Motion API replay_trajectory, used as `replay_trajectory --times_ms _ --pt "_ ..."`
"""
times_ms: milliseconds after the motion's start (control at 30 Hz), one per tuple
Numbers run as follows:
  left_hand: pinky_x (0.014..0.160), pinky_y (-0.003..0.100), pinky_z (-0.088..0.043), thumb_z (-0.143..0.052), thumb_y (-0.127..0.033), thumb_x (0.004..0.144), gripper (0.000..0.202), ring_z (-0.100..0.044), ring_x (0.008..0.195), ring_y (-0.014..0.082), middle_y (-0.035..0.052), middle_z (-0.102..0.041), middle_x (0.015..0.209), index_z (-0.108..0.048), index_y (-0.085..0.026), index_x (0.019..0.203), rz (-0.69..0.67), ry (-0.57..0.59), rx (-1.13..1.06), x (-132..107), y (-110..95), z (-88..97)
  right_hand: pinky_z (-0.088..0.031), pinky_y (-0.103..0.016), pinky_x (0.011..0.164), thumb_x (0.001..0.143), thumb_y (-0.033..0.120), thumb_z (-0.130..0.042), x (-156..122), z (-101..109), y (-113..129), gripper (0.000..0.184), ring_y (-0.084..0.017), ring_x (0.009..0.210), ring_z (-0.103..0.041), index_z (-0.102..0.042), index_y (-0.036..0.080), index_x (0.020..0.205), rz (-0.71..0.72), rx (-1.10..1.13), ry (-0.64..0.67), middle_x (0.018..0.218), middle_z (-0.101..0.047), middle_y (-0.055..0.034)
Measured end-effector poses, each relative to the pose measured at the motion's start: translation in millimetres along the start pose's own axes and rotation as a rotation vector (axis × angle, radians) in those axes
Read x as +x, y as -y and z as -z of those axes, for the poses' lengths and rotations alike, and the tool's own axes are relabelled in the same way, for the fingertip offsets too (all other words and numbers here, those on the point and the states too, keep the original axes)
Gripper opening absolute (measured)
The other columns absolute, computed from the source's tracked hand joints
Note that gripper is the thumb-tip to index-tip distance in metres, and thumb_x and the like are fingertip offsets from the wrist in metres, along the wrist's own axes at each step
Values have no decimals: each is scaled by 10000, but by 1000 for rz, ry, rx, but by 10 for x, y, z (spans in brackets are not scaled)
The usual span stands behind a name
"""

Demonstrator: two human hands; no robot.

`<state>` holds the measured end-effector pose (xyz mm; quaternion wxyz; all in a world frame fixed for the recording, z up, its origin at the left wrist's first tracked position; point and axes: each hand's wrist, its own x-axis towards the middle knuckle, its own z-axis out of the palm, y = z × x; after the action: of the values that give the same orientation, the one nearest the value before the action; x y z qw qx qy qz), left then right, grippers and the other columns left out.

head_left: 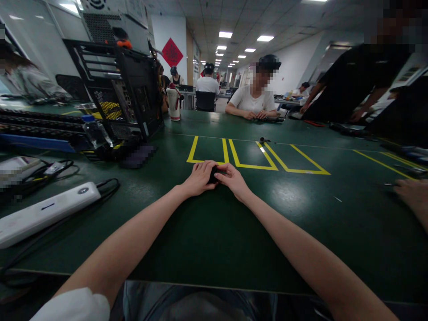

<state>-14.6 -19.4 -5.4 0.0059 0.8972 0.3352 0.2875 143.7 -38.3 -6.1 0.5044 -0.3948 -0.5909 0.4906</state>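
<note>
Just in front of the yellow tape outlines, both hands meet over a small black object (213,175). My left hand (200,177) wraps round it from the left, fingers curled over its top. From the right, my right hand (232,178) pinches its edge between thumb and fingers. Most of the object is covered by my fingers, so its kind cannot be made out. The hands rest at or close to the green tabletop (214,236). Beyond them, a small dark piece (262,140) lies near the tape.
On the left are a white power strip (50,209) with a black cable, a clear bottle (96,131) and a black computer case (123,89). A white cup (174,104) stands farther back. A co-worker (256,96) sits opposite; another person's hand (414,196) reaches in at right.
</note>
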Motion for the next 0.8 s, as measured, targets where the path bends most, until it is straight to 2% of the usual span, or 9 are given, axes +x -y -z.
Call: replay_trajectory --times_ms 233,433,633,800 --pt "931 429 -282 -546 -286 715 548 -376 1127 267 116 -409 1179 -281 -168 1179 -3 4 14 -2 3 9 -411 -382 864 642 270 -648 7 15 -7 411 -166 970 -519 -493 213 1019 -75 9 -11 1037 -544 -53" --pt "932 435 -284 -557 -264 701 558 -381 1125 268 112 -406 1179 -281 -176 1177 3 18 -2 -7 -1 28 -406 -353 890 630 226 -663 14 52 -36 348 -154 976 -522 -524 214 949 15 54 92 1019 -544 -23" --pt "932 446 -283 -556 -275 704 550 -379 1129 271 110 -407 1178 -284 -186 1174 3 15 -16 -3 2 19 -454 -345 813 654 315 -640 8 30 -29 287 -135 877 -541 -519 223 897 -13 35 34 993 -543 -10" --pt "933 435 -283 -549 -273 711 550 -382 1127 265 116 -411 1176 -278 -174 1179 -7 4 1 -3 7 16 -451 -357 820 644 308 -650 12 3 -24 341 -146 901 -541 -518 206 942 -74 59 -15 1008 -546 -34"
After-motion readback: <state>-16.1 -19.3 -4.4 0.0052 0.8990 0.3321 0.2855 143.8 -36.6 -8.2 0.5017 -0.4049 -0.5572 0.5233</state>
